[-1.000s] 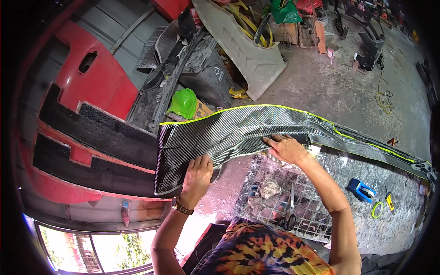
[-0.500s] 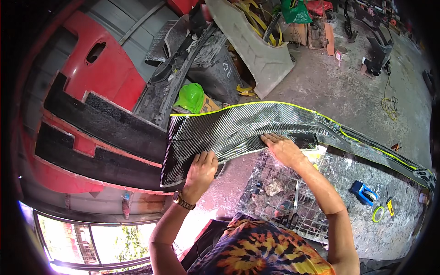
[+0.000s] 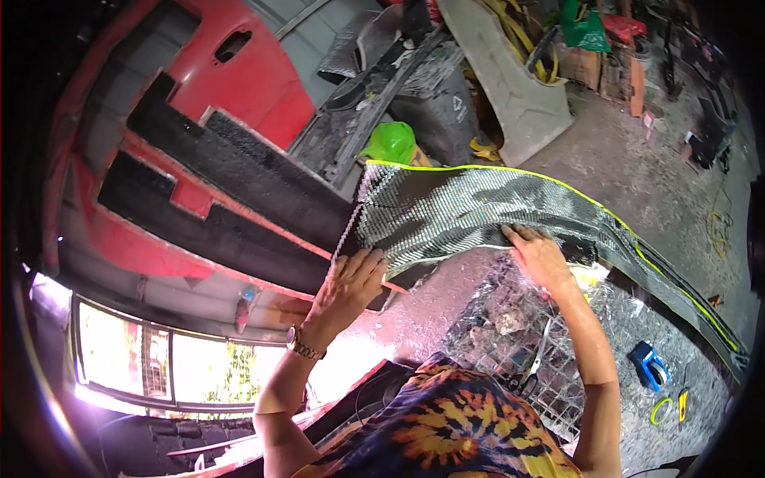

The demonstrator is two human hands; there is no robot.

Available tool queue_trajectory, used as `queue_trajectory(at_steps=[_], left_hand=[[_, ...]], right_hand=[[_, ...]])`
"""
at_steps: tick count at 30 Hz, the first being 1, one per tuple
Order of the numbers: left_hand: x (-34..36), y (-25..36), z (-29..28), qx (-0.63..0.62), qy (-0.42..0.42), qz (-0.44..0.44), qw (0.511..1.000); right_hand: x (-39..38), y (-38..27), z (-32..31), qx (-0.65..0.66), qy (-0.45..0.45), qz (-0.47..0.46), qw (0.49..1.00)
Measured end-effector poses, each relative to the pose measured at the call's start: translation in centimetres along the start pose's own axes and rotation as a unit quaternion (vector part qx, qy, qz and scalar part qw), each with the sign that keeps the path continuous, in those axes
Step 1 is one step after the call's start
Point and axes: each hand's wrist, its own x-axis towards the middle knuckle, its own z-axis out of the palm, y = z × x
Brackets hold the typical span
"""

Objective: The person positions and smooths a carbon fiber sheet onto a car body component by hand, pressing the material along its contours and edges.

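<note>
A long strip of black-and-silver woven carbon fibre cloth [image 3: 462, 195] lies over a curved, elongated part. Yellow-green tape [image 3: 550, 182] runs along its far edge. My left hand [image 3: 351, 284], with a watch [image 3: 304, 343] on the wrist, lies on the cloth's lower left corner, fingers stretched out and close together; its thumb is hard to make out. Farther right, my right hand [image 3: 540, 256] rests on the cloth's near edge, fingers extended flat against the weave. What lies beneath the cloth is mostly hidden.
Left of the cloth is a red panel [image 3: 275, 95] with black-coated strips [image 3: 239, 167]. A table [image 3: 613, 319] by my right arm bears scissors [image 3: 530, 378], a blue tape dispenser [image 3: 649, 365], a yellow-green tape roll [image 3: 661, 411] and a yellow cutter [image 3: 683, 405]. A grey panel [image 3: 518, 95] stands beyond.
My view has turned, so the scene sits farther right. My left hand has shifted along the cloth's left end to its corner, its fingers straighter. The right hand stays on the near edge.
</note>
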Motion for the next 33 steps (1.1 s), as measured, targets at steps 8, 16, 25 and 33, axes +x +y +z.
queue_trajectory(at_steps=[8, 16, 25, 33], left_hand=[[-2.4, -1.9, 0.3, 0.061, 0.023, 0.01, 0.998], [-1.9, -3.4, 0.1, 0.082, 0.093, 0.077, 0.989], [-2.0, -2.9, 0.2, -0.064, 0.091, 0.079, 0.991], [12.5, -13.5, -0.7, -0.542, 0.02, -0.115, 0.832]], right_hand=[[0.2, 0.4, 0.9, -0.017, 0.003, -0.008, 1.0], [0.8, 0.4, 1.0, -0.022, 0.004, -0.004, 1.0], [0.4, 0.5, 1.5, -0.018, 0.036, -0.006, 0.999], [0.1, 0.3, 0.7, -0.001, 0.028, 0.005, 1.0]])
